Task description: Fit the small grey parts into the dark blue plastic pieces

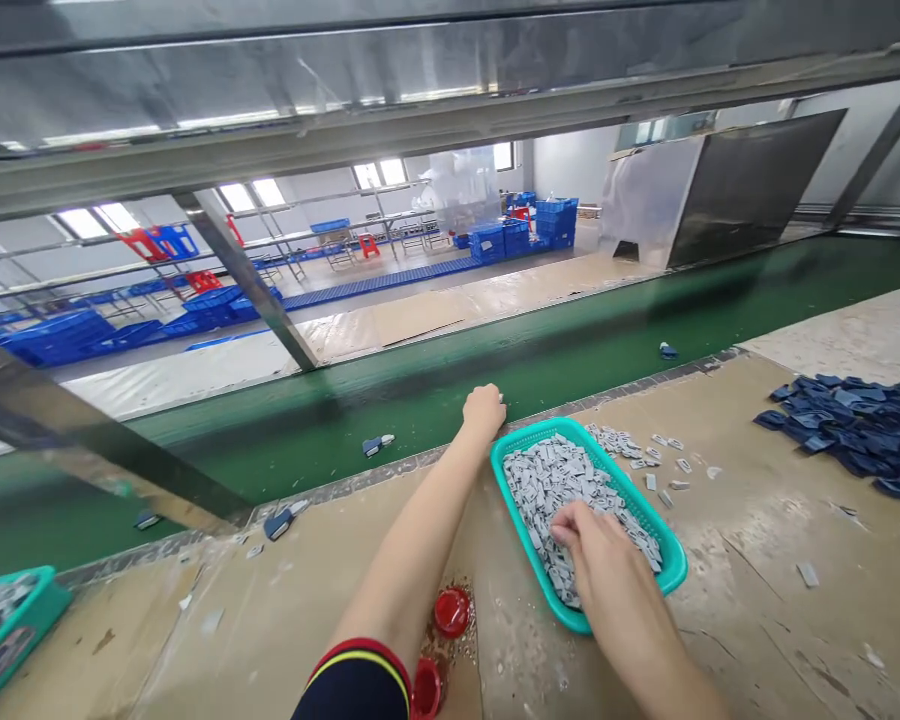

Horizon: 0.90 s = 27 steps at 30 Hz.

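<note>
The L hand [484, 408] is stretched fwd over the near edge of the green belt [435, 385], its fingers curled; a small pale bit shows by them, but I can't tell if it is gripped. The R hand [607, 565] is above the basket [673, 568], w/ thumb and index finger bent close together over the grey pcs [551, 470]; whether a pc. is pinched there, I can't tell. The basket stands on the bench [727, 560], beside the belt, and the grey pcs fill most of it. Some loose pcs [619, 442] lie just outside its far right side. Further to the R is a pile of navy parts [862, 435]. On the belt lie a navy part w/ pale tip [373, 446], L of the L hand, and another one [667, 351] farther to the R. One more [277, 524] is on the bench edge, at L. Near the L forearm are 2 red pots [451, 611], and a 2nd basket [34, 625] is at far L, cut by the frame, also w/ grey pcs.
</note>
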Tool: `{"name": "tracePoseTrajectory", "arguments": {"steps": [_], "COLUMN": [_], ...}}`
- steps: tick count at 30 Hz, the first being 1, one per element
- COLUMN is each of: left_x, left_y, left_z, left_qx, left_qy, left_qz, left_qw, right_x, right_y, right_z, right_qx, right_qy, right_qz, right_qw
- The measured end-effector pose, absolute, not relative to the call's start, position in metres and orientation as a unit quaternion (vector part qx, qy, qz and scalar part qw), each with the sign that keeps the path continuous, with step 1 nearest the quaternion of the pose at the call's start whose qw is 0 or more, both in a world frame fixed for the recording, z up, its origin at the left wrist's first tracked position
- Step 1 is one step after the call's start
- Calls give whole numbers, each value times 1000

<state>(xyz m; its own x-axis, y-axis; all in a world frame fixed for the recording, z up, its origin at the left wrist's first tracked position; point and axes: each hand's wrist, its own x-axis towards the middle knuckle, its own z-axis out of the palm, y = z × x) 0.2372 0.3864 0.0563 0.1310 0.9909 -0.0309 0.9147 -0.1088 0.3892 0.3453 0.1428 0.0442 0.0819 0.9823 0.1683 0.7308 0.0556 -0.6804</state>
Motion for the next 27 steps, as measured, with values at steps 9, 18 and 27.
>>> {"name": "tracePoseTrajectory", "arguments": {"steps": [9,18,27], "left_x": [129,23,27], "left_y": [301,143,64], "left_z": [103,123,110], "left_qx": [683,463,333], "left_qy": [561,592,603], "left_qz": [305,578,660], "left_qw": [355,318,299], "right_x": [328,277,263], "right_y": [117,102,111], "right_z": [81,59,36], "right_qx": [-531,-483,-489], "right_qy": [-565,-561,-529], "right_qz": [382,494,533], "right_qw": [502,455,443]}}
